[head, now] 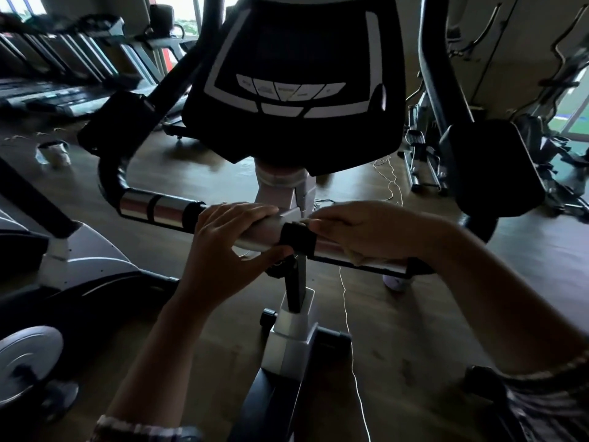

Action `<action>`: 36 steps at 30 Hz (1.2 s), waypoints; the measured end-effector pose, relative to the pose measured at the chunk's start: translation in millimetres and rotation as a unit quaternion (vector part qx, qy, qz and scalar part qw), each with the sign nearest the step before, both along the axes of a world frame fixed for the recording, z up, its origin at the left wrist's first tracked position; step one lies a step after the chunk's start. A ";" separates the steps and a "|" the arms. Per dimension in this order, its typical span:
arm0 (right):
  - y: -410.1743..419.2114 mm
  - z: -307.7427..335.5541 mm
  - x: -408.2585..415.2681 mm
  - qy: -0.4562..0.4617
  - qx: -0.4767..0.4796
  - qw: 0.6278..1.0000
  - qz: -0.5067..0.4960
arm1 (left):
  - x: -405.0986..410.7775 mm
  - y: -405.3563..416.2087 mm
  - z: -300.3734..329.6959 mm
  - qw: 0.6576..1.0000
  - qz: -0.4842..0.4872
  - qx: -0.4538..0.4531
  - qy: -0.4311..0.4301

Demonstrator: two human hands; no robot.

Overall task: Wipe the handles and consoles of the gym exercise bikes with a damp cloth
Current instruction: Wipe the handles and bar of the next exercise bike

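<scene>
An exercise bike stands right in front of me, its dark console (293,81) with pale buttons up top. Below it runs a silver and black handlebar (159,207) across the view. My left hand (229,240) grips the bar just left of the black centre clamp (298,240), fingers over the top and thumb underneath. My right hand (366,231) lies over the bar just right of the clamp, pressing a pale cloth (358,258) around it; only a small edge of cloth shows under the palm.
Another bike's pale housing and flywheel (28,362) stand close at the left. Treadmills (63,90) line the back left. More machines (427,161) crowd the right. A thin white cord (350,339) trails over the wooden floor, and a small bucket (54,153) sits at far left.
</scene>
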State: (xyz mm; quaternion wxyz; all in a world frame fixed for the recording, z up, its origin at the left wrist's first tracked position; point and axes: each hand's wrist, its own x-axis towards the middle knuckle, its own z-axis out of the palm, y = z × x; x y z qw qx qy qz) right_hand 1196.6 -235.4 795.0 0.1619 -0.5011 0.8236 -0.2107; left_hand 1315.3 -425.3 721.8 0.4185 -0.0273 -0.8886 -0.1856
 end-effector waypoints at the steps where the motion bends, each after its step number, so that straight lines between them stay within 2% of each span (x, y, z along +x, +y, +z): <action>1: -8.7 -0.8 3.5 0.040 0.009 0.999 -0.013 | -0.6 -0.6 -0.5 1.000 -0.002 0.002 0.002; 3: -18.6 -5.0 11.3 0.135 0.024 0.990 -0.018 | -1.3 -2.3 -1.5 1.000 -0.001 0.003 0.007; 5: -15.6 -7.5 12.1 0.172 0.012 0.985 -0.011 | -1.4 -2.6 -2.8 1.000 -0.002 0.004 0.009; 8: -6.3 -2.3 15.2 0.080 -0.026 0.996 -0.019 | -1.4 -1.1 -3.7 1.000 -0.003 0.005 0.018; 11: -2.7 5.8 13.6 -0.065 -0.007 0.997 -0.032 | -1.6 0.4 -3.9 1.000 -0.002 0.008 0.019; 14: 14.2 20.9 2.3 0.002 0.045 0.999 0.013 | -0.8 1.1 -3.5 1.000 -0.001 0.005 0.016; 17: 24.8 25.2 1.8 0.034 0.089 0.995 0.008 | -0.2 0.6 -4.2 1.000 0.000 0.003 0.015; 20: 15.3 14.5 7.9 0.042 0.043 0.998 -0.002 | -1.4 0.2 -6.0 1.000 0.003 0.000 0.019; 24: -2.7 0.2 20.7 0.153 -0.003 0.988 -0.029 | -3.0 1.8 -8.0 0.999 0.014 -0.022 0.033; 26: -0.8 -3.8 21.2 0.170 -0.021 0.984 -0.038 | -2.6 3.8 -9.5 0.998 0.023 -0.037 0.043; 33: 5.8 -2.4 21.4 0.193 -0.008 0.981 -0.023 | -1.7 12.3 -12.8 0.997 0.040 -0.039 0.051; 36: -5.8 -13.0 27.3 0.263 -0.020 0.963 -0.050 | -3.0 12.4 -14.0 0.998 0.039 -0.031 0.048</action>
